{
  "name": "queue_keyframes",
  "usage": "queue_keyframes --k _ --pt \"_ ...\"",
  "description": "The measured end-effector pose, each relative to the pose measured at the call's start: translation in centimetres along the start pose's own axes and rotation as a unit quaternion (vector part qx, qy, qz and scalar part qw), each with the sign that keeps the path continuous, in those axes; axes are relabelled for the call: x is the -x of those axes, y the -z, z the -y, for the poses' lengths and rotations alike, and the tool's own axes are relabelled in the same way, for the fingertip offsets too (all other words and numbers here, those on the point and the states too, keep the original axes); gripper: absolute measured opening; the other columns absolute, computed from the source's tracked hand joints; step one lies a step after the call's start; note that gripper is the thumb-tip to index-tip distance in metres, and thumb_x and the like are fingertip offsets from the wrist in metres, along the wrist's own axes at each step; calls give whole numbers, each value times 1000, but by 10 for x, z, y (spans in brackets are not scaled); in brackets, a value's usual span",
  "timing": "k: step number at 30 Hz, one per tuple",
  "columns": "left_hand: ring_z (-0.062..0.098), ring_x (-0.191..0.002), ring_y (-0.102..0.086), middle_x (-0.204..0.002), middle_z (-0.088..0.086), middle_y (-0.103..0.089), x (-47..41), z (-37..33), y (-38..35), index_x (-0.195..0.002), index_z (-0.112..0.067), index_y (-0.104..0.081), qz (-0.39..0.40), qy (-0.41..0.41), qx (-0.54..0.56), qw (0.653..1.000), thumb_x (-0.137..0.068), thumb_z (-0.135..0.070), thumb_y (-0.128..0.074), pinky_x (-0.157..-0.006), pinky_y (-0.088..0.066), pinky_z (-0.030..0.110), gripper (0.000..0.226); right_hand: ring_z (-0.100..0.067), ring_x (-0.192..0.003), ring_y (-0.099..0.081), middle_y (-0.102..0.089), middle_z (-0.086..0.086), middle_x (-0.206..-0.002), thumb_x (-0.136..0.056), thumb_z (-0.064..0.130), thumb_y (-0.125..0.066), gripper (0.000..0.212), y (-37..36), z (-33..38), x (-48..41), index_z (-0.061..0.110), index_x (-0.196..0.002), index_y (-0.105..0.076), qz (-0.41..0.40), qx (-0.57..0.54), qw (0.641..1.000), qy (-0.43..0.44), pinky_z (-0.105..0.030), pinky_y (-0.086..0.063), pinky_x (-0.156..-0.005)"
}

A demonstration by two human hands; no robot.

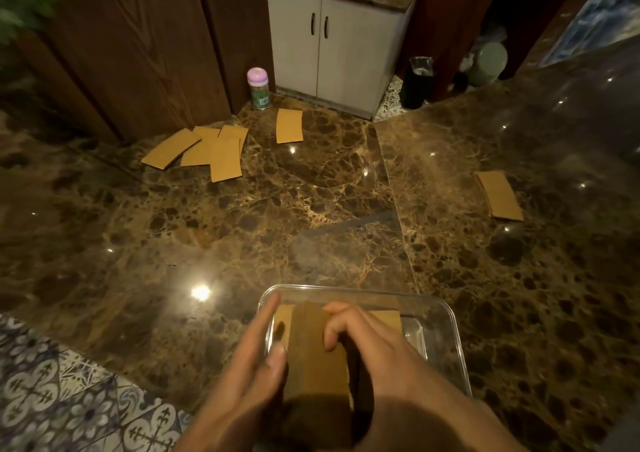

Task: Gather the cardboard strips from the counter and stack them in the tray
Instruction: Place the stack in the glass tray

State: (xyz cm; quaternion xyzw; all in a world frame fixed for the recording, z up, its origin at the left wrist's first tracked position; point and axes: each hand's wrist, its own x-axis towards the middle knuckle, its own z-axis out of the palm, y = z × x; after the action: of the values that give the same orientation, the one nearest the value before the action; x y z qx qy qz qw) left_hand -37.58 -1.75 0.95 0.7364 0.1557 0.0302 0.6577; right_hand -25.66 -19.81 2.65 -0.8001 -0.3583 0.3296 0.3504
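A clear plastic tray (446, 316) stands on the dark marble counter near me. Both hands hold a bundle of cardboard strips (317, 358) over it: my left hand (252, 365) presses its left side, my right hand (377, 351) curls over its right edge. More cardboard strips (384, 318) lie flat inside the tray beneath. A loose pile of several strips (207, 152) lies at the far left of the counter. A single strip (289, 125) lies further back. A small stack of strips (498, 195) lies at the right.
A small jar with a purple lid (258, 88) stands at the counter's back, against a wooden panel. Behind are a white cabinet (332, 43) and a black bin (417, 83) on the floor. Patterned floor tiles (52, 389) show beyond the counter edge at lower left.
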Motion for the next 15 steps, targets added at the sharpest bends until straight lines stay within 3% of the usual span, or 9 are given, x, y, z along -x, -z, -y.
queue_keyframes --k 2,4,7,10,13,15 --pt "7 -95 -75 -121 -21 -73 -2 1 15 -128 -61 -55 -77 -30 -95 992 -67 -75 -66 -79 -61 31 63 23 -119 -27 -25 43 -131 -65 61 -90 76 1 -3 -15 49 -114 -34 14 79 997 -10 -4 -27 -95" --pt "7 -96 -73 -123 -22 -69 -4 5 22 -128 -54 -58 -104 -81 -216 967 -73 -65 -63 -83 -59 35 55 3 -122 -31 -29 26 -134 -66 65 -85 77 -9 -4 -27 43 -120 -34 19 148 989 1 -7 -25 -95" --pt "-8 -117 -61 -134 -35 -56 -17 24 23 -124 -59 -57 -114 -118 -281 945 -77 -62 -60 -92 -54 22 47 -21 -143 -24 -26 0 -153 -71 64 -79 80 -30 -9 -41 32 -128 -33 31 247 968 14 -29 -25 -113" --pt "-9 -116 -58 -148 -35 -44 -19 41 10 -122 -56 -55 -92 -102 -316 939 -81 -51 -53 -86 -51 12 42 -35 -153 -15 -14 -16 -168 -76 62 -76 86 -46 -17 -53 22 -137 -31 45 302 952 -4 -46 -20 -123" --pt "12 -105 -71 -157 -17 -38 -18 50 1 -116 -44 -58 -89 -125 -343 927 -80 -38 -50 -72 -58 27 38 -37 -125 -54 -52 -18 -145 -62 76 -72 85 -60 -22 -59 19 -120 -49 33 345 938 -18 -46 -36 -111" --pt "24 -99 -74 -164 -23 -23 -19 55 1 -112 -43 -61 -89 -154 -374 910 -78 -40 -51 -64 -58 31 35 -33 -113 -63 -64 -13 -132 -61 82 -61 76 -61 -19 -60 23 -109 -56 24 346 937 -34 -42 -35 -104"
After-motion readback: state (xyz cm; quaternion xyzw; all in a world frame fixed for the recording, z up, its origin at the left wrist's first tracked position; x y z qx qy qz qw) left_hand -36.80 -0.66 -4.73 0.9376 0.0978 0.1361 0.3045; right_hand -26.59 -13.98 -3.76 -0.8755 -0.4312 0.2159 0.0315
